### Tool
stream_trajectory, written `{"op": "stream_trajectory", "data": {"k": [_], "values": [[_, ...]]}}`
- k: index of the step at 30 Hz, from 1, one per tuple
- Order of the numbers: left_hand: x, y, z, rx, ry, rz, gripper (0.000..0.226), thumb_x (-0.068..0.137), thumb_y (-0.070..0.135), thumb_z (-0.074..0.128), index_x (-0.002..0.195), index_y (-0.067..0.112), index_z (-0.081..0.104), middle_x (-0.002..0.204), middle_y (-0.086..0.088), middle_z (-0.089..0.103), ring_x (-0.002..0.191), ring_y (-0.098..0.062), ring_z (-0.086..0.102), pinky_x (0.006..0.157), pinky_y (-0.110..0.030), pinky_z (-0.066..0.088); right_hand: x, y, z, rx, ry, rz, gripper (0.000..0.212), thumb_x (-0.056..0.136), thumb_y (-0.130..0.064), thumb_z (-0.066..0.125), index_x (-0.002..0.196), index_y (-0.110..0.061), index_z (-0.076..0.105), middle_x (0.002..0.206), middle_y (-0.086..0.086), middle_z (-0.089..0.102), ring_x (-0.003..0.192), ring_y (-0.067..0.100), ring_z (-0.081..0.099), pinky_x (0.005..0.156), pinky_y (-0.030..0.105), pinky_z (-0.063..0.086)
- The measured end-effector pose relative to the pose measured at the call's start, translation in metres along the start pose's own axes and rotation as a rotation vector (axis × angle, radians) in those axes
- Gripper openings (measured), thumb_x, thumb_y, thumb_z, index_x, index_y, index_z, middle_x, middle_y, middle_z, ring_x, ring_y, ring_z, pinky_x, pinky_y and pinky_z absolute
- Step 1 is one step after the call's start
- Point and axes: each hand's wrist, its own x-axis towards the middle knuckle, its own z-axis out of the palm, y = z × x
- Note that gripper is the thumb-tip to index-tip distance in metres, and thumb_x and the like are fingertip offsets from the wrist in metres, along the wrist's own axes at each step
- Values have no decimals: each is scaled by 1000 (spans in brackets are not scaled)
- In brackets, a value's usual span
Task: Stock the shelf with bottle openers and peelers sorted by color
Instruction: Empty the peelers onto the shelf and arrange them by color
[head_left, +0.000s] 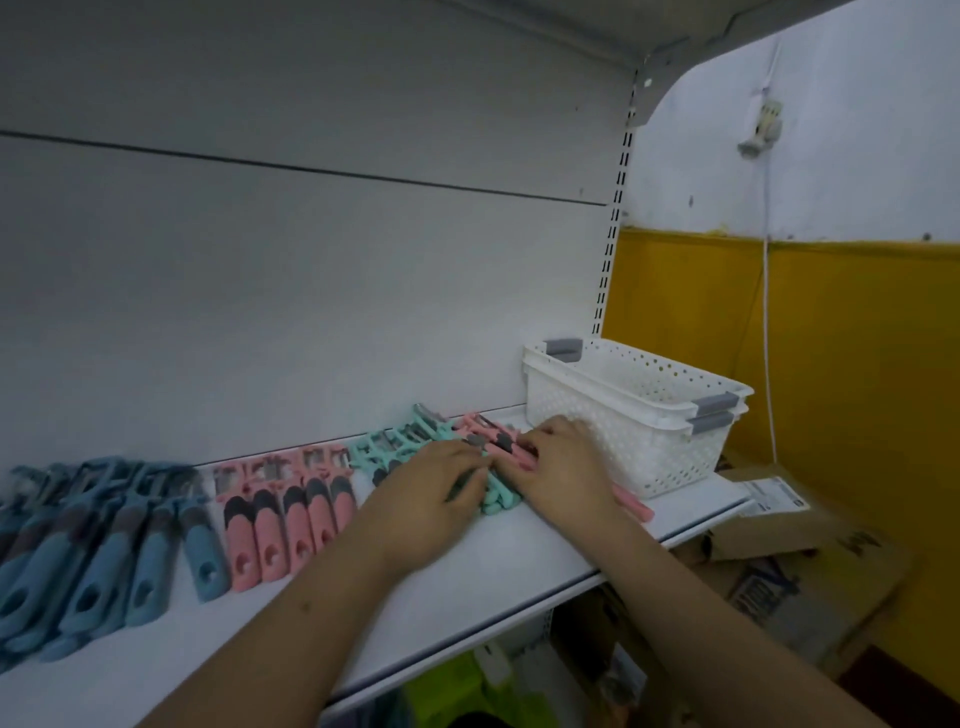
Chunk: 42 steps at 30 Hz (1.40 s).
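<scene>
The white shelf (467, 582) carries the stock in colour groups laid side by side along its length. At the left lies a row of blue peelers (104, 551), handles toward the front edge, each handle with a darker grey patch near the head and a hanging hole at the end; this group is blurred. Just beside it, a row of pink peelers (283, 525) of the same pattern lies parallel, dark grey thumb patches and hanging holes plainly visible, metal blades toward the back panel. Next to the right is a cluster of mint-green peelers (395, 447), less orderly, partly covered by the left hand (421, 499). That hand lies palm down on the green cluster, fingers curled over the handles. The right hand (561, 467) lies on a further group of pink peelers (488, 431), fingers bent and touching the handles; whether either hand actually clamps a piece cannot be told. One pink handle end shows from under the right hand, near the baskets. Two nested white perforated baskets (644, 415) with grey handle inserts stand at the right end of the shelf, just beside the right hand. Cardboard boxes (789, 561) lie below and to the right of the shelf.
</scene>
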Motion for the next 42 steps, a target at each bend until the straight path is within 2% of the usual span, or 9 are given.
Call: {"op": "stream_trajectory", "data": {"k": [8, 11, 17, 21, 24, 30, 34, 36, 42], "values": [[-1, -4, 1, -29, 22, -16, 33, 102, 30, 44, 129, 26, 63, 133, 10, 58, 123, -9, 46, 104, -14, 30, 39, -30, -47, -32, -564, 255, 47, 81, -59, 68, 81, -13, 58, 70, 3, 65, 63, 17, 62, 59, 24, 47], [-1, -6, 2, 75, 54, -16, 28, 98, 33, 44, 117, 27, 64, 116, 11, 57, 105, -13, 42, 94, -37, 42, 52, -30, -53, -122, -610, 262, 57, 79, -65, 68, 84, -10, 57, 85, 7, 68, 75, 22, 63, 70, 27, 47], [-2, -1, 6, 161, 21, -12, 46, 99, 49, 34, 142, 37, 44, 123, 11, 44, 104, -11, 29, 95, -39, 37, 58, -47, -58, -244, -743, 242, 60, 83, -50, 72, 119, -3, 62, 114, 13, 70, 99, 27, 69, 87, 35, 55], [-2, -3, 6, 70, 57, -43, 47, 94, 48, 25, 115, 30, 63, 108, 6, 43, 99, -15, 35, 92, -40, 40, 63, -61, -54, -200, -911, 354, 60, 90, -45, 67, 127, 2, 55, 126, 19, 64, 115, 33, 63, 103, 43, 49], [-4, -5, 7, 29, 88, -39, 37, 97, 40, 34, 111, 27, 66, 108, 4, 40, 102, -16, 35, 94, -35, 37, 61, -74, -48, -289, -995, 328, 41, 98, -41, 54, 95, 0, 60, 92, 19, 64, 80, 29, 64, 81, 34, 53], [-8, 5, 1, 192, 8, -120, 36, 100, 50, 36, 128, 39, 55, 126, 1, 38, 121, -24, 32, 103, -40, 32, 57, -72, -47, -297, -897, 302, 30, 95, -34, 57, 83, -6, 58, 66, 9, 57, 54, 21, 53, 58, 28, 47], [-14, 22, 5, 334, -227, -327, 69, 91, 76, 16, 154, 48, 8, 164, -8, 7, 145, -45, 5, 119, -57, 6, 52, -57, -55, -129, -720, 381, 27, 93, -26, 60, 105, -2, 61, 78, 9, 70, 64, 24, 63, 79, 36, 60], [-13, 25, 9, 307, -293, -354, 77, 88, 81, 12, 154, 46, -8, 165, -10, -3, 147, -49, -3, 119, -60, -2, 54, -51, -63, -73, -601, 383, 23, 92, -26, 61, 102, -5, 62, 71, 7, 66, 56, 20, 60, 71, 32, 58], [4, 26, 13, 112, -244, -303, 78, 88, 79, 25, 155, 42, 10, 166, -6, 3, 150, -38, 0, 119, -57, -2, 65, -52, -87, 232, -347, 420, 12, 86, -14, 65, 92, -3, 63, 89, 16, 70, 80, 30, 68, 74, 36, 57]]}}
